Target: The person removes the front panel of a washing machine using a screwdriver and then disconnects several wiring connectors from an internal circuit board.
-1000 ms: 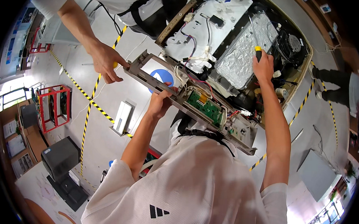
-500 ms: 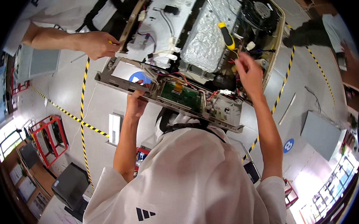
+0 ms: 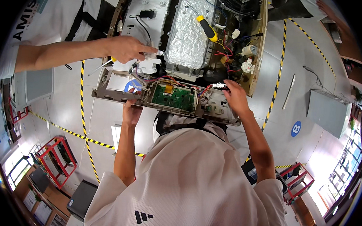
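My left hand is closed on the long beige panel, which carries a green circuit board and wires. My right hand pinches a white wire connector at the panel's right end. Above lies the opened appliance, with a foil-covered block, tubes and coloured wires. A yellow-and-black screwdriver lies across its interior. A co-worker's hand at upper left reaches into the appliance with the forefinger extended, a second screwdriver below it.
Yellow-and-black tape lines cross the floor. A grey cabinet stands at right. Red frames are at both sides, a dark grey box at lower left. Part of another person shows at upper right.
My right hand let go of the screwdriver, now lying in the appliance, and moved down to the white connector. The co-worker's hand moved right over the appliance. The view shifted.
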The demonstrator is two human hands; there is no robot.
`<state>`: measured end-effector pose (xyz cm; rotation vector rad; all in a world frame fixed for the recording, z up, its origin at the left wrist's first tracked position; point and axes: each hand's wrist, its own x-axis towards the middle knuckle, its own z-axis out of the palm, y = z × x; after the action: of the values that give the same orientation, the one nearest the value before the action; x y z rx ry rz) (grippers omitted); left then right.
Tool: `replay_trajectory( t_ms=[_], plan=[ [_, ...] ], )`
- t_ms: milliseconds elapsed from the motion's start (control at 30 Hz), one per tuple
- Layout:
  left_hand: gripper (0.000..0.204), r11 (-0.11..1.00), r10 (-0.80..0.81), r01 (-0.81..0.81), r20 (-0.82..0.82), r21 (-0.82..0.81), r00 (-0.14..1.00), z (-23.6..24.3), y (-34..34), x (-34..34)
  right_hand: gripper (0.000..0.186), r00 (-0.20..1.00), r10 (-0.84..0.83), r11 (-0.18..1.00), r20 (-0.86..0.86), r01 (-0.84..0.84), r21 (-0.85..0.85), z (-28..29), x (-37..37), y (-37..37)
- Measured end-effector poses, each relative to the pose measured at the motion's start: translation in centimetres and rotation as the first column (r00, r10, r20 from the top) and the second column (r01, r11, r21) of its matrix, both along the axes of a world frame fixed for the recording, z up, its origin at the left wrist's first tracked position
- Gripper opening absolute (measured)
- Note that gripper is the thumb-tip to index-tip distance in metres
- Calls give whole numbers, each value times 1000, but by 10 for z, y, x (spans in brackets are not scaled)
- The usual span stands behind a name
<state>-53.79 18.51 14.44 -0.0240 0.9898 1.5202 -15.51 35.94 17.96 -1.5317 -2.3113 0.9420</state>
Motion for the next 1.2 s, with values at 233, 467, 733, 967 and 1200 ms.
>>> replay_trajectory(
  t_ms=[233, 467, 733, 967, 1200],
  plan=[
    [48, 1000, 6, -6, -22, 19, 1000, 9, 4, 9, 29, 942, 218, 973, 256, -190, -130, -16, -6, 18],
    [41, 936, -228, 203, -54, -288, 972, 30, -6, -7, 28, 962, 232, 969, 141, -217, -118, -17, 3, 20],
    [53, 728, -583, 482, -70, -488, 809, 64, -1, -13, 25, 996, 51, 974, 71, -34, -222, -32, 5, 6],
    [47, 372, -916, 770, -337, -517, 217, 119, 41, 3, 24, 1000, -12, 975, -26, 6, -220, -35, 8, 1],
    [24, 495, -606, 800, -794, -338, 39, 44, 142, 149, 26, 989, 31, 972, -146, -64, -228, -30, 8, 8]
  ],
)
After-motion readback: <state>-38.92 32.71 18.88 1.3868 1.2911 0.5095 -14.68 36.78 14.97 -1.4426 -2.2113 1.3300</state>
